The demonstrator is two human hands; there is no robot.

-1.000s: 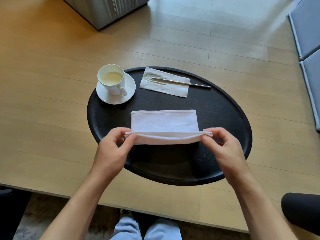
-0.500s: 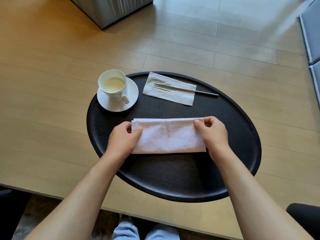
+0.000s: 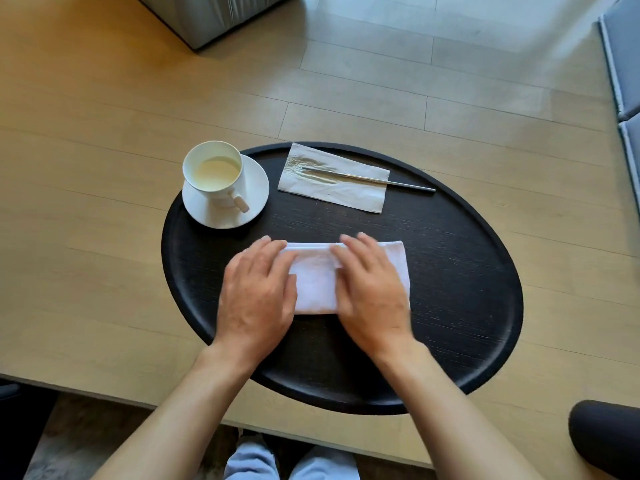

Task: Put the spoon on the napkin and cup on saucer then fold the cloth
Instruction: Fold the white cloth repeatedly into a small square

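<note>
A home living room, it seems: a low wood table, a grey sofa, blue cushions, and a tea tray.

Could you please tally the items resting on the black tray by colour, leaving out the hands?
White: 3, the cup, the saucer and the folded cloth
Grey-beige: 1, the napkin
Silver: 1, the spoon
Total: 5 on the tray

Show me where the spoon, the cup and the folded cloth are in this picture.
spoon [image 3: 408, 184]: head view, on its bare handle past the napkin.
cup [image 3: 239, 183]: head view, on its outer wall.
folded cloth [image 3: 315, 285]: head view, on the patch between the hands.
</note>
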